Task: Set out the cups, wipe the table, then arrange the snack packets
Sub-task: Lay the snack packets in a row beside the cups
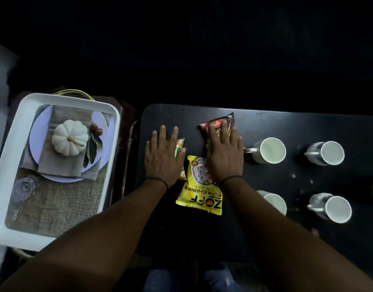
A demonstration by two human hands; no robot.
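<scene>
Left hand point(163, 159) lies flat and open on the green packet point(179, 146), right hand point(224, 153) open on the red packet point(216, 125), likely sliding them into line on the counter point(286, 127).

Glossy packets, a dull tabletop

We see shiny plastic-film snack packets point(199, 184) on a smooth, matt black table point(286, 127), glazed white cups point(268, 150), and a smooth white plastic tray point(4, 165) printed with coarse burlap.

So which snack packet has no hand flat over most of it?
The yellow packet: only the right hand overlaps its top corner. The red packet and green packet lie largely under hands.
</scene>
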